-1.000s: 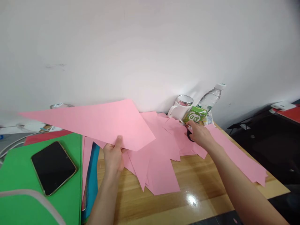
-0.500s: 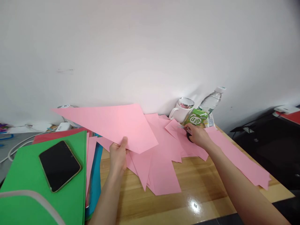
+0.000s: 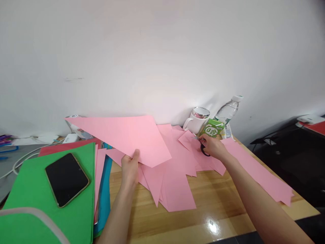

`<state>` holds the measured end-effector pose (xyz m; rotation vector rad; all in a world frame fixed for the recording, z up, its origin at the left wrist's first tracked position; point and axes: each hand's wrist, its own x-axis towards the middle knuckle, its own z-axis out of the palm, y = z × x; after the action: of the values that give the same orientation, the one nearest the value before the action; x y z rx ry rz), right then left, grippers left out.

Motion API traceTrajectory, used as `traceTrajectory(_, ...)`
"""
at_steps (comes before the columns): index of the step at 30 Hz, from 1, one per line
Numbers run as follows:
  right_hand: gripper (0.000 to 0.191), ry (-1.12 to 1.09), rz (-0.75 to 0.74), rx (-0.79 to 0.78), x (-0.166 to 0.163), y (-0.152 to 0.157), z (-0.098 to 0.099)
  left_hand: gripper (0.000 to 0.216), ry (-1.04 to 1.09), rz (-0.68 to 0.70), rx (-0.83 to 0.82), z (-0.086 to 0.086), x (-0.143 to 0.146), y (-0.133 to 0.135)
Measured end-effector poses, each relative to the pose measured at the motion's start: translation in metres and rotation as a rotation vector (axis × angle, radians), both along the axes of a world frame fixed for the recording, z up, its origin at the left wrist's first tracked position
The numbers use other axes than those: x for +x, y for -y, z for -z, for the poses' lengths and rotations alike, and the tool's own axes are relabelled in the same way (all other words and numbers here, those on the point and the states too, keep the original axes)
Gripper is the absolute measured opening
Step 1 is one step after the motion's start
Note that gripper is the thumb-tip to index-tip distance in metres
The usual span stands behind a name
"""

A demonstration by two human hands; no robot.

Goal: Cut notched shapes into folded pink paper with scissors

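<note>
My left hand (image 3: 130, 168) pinches the lower edge of a large folded pink paper triangle (image 3: 124, 135) and holds it up above the wooden table (image 3: 218, 203). My right hand (image 3: 213, 146) reaches far across a spread of pink paper strips (image 3: 175, 176) and is closed on black-handled scissors (image 3: 203, 149), which rest on the paper near a green drink carton (image 3: 212, 128). Only a loop of the handle and a bit of blade show.
A green paper stack (image 3: 35, 200) at left carries a black phone (image 3: 66, 179), with red and blue sheets beneath. A white mug (image 3: 196, 119) and a water bottle (image 3: 227, 110) stand against the wall. Cables lie far left. A dark surface lies to the right.
The view has shifted left, so everything sits further right in frame. The pink triangle stays held in my left hand. My right hand's fingers have settled more firmly around the scissors handle.
</note>
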<state>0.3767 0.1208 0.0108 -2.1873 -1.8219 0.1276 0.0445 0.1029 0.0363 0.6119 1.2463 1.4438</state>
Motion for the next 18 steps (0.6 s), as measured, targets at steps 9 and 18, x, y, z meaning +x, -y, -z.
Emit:
traceTrajectory(9,0.023,-0.209,-0.001,0.092,-0.002,0.001,-0.004,0.018,-0.012,-0.001,-0.004,0.003,0.0,-0.001)
traceTrajectory(18,0.024,-0.617,-0.196,0.22,-0.018,0.016,-0.034,0.023,-0.036,0.009,-0.003,0.007,-0.001,-0.002)
